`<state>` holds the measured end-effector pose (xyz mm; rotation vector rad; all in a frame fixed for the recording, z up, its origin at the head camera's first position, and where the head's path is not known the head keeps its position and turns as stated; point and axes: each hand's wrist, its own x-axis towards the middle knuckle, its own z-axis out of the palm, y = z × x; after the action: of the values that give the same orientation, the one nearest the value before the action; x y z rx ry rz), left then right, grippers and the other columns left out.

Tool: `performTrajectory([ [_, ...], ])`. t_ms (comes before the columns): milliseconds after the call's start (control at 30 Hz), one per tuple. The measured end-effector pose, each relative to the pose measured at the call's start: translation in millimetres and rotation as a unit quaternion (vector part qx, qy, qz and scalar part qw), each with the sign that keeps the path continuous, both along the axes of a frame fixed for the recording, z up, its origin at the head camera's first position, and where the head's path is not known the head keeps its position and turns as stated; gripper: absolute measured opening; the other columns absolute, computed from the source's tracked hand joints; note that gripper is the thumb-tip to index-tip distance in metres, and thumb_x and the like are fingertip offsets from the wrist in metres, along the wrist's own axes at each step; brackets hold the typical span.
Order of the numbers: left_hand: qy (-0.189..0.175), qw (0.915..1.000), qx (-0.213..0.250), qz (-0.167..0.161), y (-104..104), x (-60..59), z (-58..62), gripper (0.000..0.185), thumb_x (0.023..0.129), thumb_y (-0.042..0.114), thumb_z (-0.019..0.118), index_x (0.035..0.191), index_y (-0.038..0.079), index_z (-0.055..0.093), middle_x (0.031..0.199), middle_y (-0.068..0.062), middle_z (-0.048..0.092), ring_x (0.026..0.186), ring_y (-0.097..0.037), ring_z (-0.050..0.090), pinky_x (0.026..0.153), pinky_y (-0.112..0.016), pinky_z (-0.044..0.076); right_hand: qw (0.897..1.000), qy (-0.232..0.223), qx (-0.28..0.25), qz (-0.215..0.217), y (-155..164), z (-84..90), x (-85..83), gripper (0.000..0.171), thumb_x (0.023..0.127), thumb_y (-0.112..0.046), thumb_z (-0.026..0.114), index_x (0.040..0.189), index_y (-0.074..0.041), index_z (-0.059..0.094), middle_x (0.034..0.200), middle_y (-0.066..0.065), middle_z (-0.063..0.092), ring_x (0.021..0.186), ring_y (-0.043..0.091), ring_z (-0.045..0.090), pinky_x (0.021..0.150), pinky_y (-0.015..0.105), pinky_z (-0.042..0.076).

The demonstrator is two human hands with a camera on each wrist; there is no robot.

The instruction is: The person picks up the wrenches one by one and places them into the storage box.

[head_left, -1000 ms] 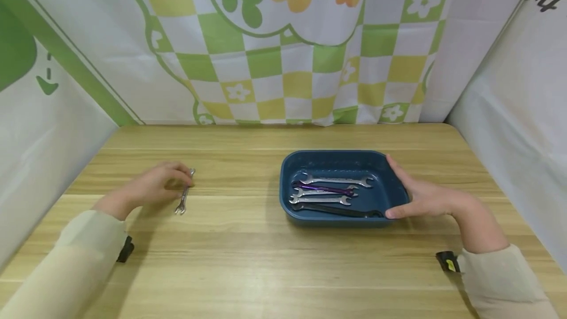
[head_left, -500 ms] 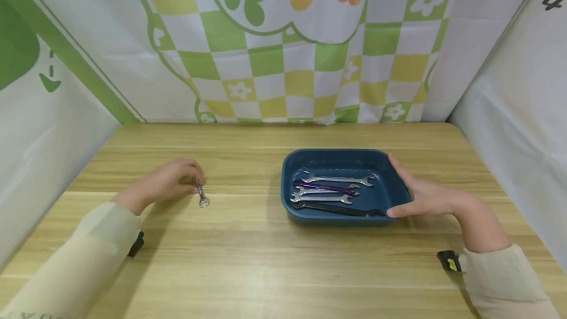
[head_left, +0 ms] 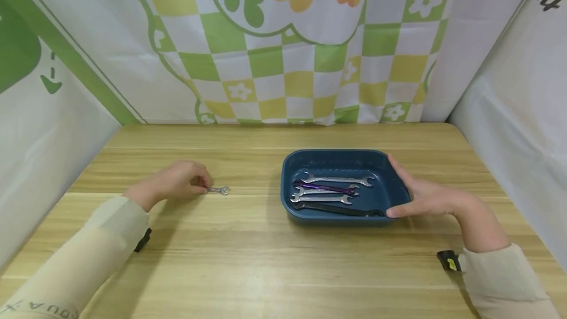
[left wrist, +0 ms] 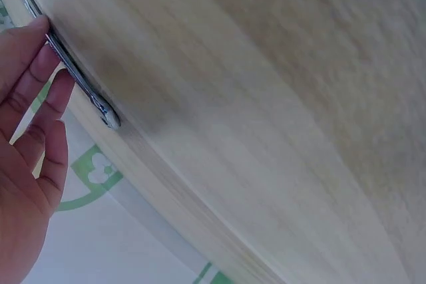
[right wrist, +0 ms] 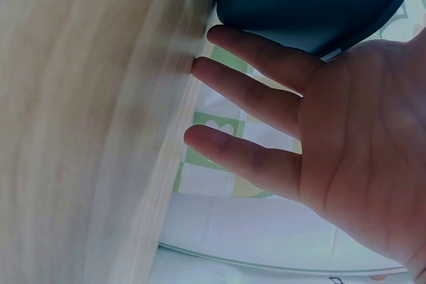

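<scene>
My left hand [head_left: 174, 183] pinches a small wrench [head_left: 219, 190] left of the tray [head_left: 292, 164]; my right hand [head_left: 425, 196], fingers spread, rests against the tray's right side.

A: How is the head view lit?

B: Bright, even light is cast from above; a pale sheen is seen on the table [head_left: 248, 260], and soft shadows are thrown beneath the tray [head_left: 310, 161] and the sleeves. Straight lines are bowed towards the edges.

A: And the wrist views?

B: The table's grain is smeared, perhaps by motion. The left hand [left wrist: 26, 131] is rendered fairly sharply, the small wrench [left wrist: 73, 74] less so. The right hand [right wrist: 346, 144] is held close and evenly lit, without glare.
</scene>
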<state>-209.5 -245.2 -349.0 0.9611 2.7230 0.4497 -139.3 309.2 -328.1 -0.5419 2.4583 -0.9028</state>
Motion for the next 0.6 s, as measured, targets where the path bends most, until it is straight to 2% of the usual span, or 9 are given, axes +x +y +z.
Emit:
performTrajectory([
  [167,-0.006,1.0000,-0.005,0.004,2.6,0.0,-0.4,0.014,0.083,-0.001,0.072,0.086,0.013,0.070,0.087,0.004,0.066,0.079,-0.010,0.058,0.074,-0.032,0.053,1.000,0.003,0.001,0.000,-0.7,-0.1,0.0,0.126,0.084,-0.037,0.078,0.155,-0.017,-0.024,0.162,0.027,-0.015,0.146,0.057,0.003,0.112,0.073,0.016],
  [433,-0.041,0.9989,-0.024,0.002,9.0,-3.0,-2.2,0.018,0.072,-0.001,0.069,0.078,0.013,0.058,0.077,0.001,0.051,0.071,-0.012,0.045,0.062,-0.024,0.037,1.000,-0.005,-0.004,-0.001,0.4,-2.5,-0.4,0.127,0.084,-0.036,0.078,0.155,-0.017,-0.025,0.162,0.026,-0.018,0.147,0.056,-0.001,0.112,0.074,0.013],
  [600,-0.053,0.9985,-0.016,-0.002,8.6,-3.1,-1.4,0.020,0.070,-0.002,0.067,0.077,0.012,0.055,0.075,0.000,0.048,0.069,-0.011,0.042,0.061,-0.023,0.035,1.000,0.000,-0.002,0.000,1.0,-1.5,-0.8,0.126,0.084,-0.037,0.078,0.155,-0.018,-0.024,0.163,0.026,-0.017,0.147,0.056,0.000,0.112,0.073,0.014],
])
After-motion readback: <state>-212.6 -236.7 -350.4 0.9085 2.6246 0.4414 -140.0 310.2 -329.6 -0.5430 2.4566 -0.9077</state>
